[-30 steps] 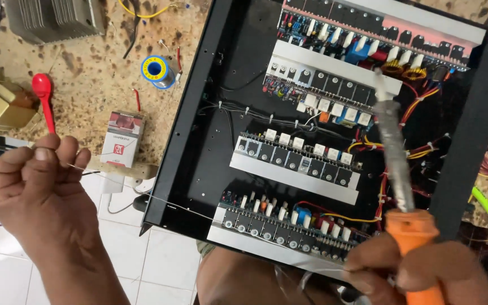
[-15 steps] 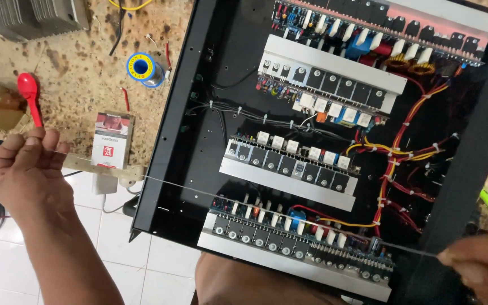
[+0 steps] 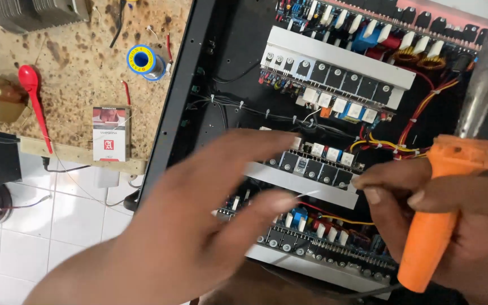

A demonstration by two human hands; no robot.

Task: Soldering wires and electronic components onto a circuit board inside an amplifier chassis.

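Head view: the left hand (image 3: 199,226), half a second ago far out at the left with the thin solder wire (image 3: 306,195) stretched across, has swept in over the open amplifier chassis (image 3: 210,73), blurred, fingers spread. The right hand (image 3: 453,220), barely in frame then, now grips one orange-handled soldering iron (image 3: 439,209) and pinches the wire's end. On the tabletop (image 3: 80,85) lie one solder spool (image 3: 145,61), one red spoon (image 3: 35,101) and one small red-and-white box (image 3: 110,134).
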